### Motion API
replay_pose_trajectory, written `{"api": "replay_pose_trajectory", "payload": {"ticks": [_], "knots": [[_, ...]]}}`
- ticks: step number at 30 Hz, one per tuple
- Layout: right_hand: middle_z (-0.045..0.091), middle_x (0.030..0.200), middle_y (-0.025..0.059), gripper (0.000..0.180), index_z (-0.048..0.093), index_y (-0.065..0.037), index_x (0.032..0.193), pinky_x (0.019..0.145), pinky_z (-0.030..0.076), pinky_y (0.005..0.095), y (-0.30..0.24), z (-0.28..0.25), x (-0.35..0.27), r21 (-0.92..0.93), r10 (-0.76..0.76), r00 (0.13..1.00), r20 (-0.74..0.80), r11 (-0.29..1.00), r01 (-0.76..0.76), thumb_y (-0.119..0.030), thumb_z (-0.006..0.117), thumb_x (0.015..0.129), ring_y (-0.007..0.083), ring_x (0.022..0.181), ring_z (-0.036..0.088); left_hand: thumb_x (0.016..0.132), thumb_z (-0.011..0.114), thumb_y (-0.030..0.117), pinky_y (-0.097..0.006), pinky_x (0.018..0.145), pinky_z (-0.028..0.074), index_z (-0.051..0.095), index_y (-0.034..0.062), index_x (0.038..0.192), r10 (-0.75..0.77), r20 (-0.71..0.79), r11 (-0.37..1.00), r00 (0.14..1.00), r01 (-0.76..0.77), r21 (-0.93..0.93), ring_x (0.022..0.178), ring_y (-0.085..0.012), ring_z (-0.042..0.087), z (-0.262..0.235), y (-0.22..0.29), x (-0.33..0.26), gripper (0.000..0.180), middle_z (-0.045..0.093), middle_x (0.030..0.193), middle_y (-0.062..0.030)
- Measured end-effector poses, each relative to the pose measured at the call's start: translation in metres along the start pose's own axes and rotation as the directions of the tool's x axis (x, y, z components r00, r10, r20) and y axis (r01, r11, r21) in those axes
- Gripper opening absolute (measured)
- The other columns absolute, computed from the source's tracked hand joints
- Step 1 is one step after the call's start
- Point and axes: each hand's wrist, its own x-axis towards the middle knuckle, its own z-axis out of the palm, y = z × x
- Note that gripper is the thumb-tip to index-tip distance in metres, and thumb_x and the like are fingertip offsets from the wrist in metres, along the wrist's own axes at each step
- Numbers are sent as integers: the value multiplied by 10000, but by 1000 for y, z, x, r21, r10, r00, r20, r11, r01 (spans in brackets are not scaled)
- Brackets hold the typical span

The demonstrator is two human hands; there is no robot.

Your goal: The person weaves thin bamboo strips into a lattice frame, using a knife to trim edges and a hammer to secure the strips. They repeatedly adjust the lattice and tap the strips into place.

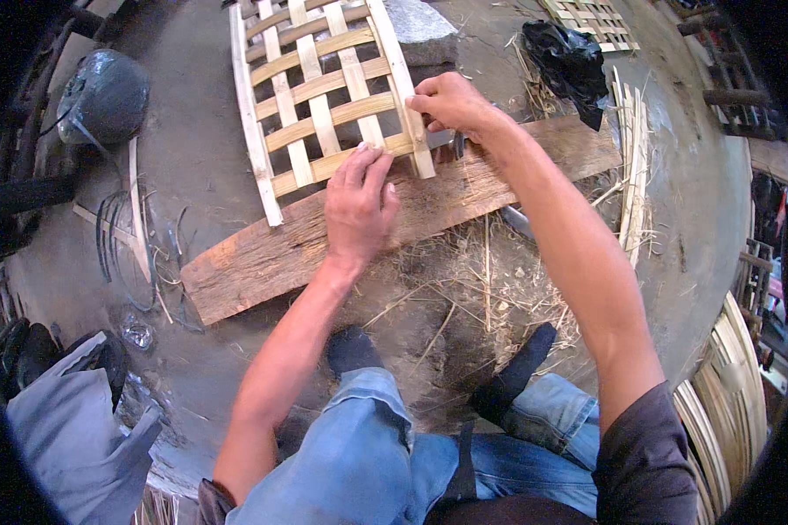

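A woven lattice panel (315,112) of pale bamboo strips, with a straight rail along each side, lies with its near end on a rough wooden plank (263,262). My left hand (356,206) is at the panel's near edge. Its bunched fingertips press on the lowest cross strip (305,171), where an upright strip ends. My right hand (453,107) is closed at the right rail (397,87), thumb and forefinger against its outer side. Beneath that hand, a dark metal piece (458,144) on the plank is mostly covered.
Split strips (632,166) lie at right, near a black plastic bag (569,66) and another woven panel (600,22). Shavings (517,289) litter the ground before my feet. A grey stone block (422,39) stands behind the panel. A rounded dark container (105,94) sits at far left.
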Motion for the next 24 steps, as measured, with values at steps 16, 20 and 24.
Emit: {"api": "replay_pose_trajectory", "payload": {"ticks": [16,20,24], "knots": [[723,689,135,258,717,44,894,644,581,332,-181,92,-69,462,-527,839,-131,717,522,-207,685,846,186,661,735,1010,625,140,-359,813,536,670,-42,1074,-158,-605,987,780,113,-112,970,-230,611,-159,-48,49,198,574,1050,-125],[731,713,118,233,738,20,917,667,572,338,-171,98,-74,419,-548,834,-62,745,520,-194,668,858,177,657,722,1043,585,231,-323,818,540,664,-58,1188,-195,-612,981,766,159,-114,977,-184,641,-164,-54,46,333,655,1142,-129],[735,739,133,235,741,22,938,688,571,340,-164,103,-76,447,-521,853,-35,755,480,-183,662,855,190,687,725,1047,579,258,-313,826,540,670,-50,1238,-186,-645,982,741,117,-148,962,-178,663,-159,-54,48,374,712,1185,-138]]}}
